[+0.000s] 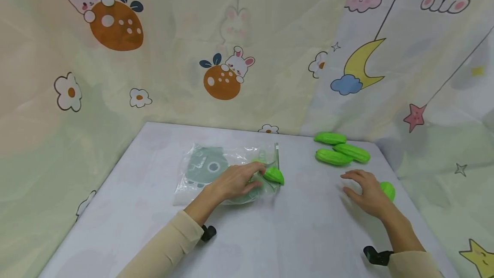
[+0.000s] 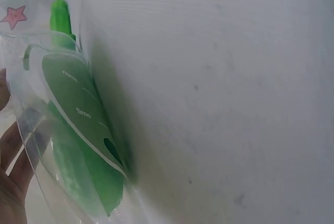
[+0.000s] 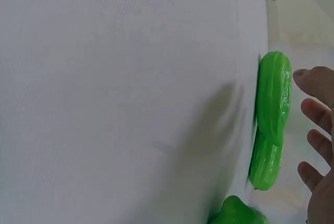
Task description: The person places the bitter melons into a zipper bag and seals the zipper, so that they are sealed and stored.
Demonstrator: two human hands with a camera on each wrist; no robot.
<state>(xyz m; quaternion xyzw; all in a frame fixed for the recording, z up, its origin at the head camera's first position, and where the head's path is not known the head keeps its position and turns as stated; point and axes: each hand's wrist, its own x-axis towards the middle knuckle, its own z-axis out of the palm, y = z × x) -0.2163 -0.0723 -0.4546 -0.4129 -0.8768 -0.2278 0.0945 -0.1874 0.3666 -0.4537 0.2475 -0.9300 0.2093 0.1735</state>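
Observation:
A clear zip bag [image 1: 206,166] with a pale green printed pattern lies on the table, its mouth to the right. My left hand [image 1: 237,181] grips the bag near the mouth, fingers curved over the plastic. One green ridged toy vegetable, cucumber-like [image 1: 274,175], pokes out of the mouth; through the film in the left wrist view another green shape [image 2: 86,166] shows. Over the table's right side hovers my right hand [image 1: 364,192], fingers spread and holding nothing. Behind it, a similar green vegetable [image 1: 388,190] is partly hidden.
Several more green vegetables [image 1: 333,157] lie grouped at the back right, one overlapping another. The white table [image 1: 301,226] meets a cartoon-printed cloth [image 1: 173,67] at its back edge. Black wrist camera mounts [image 1: 377,255] stick out by the sleeves.

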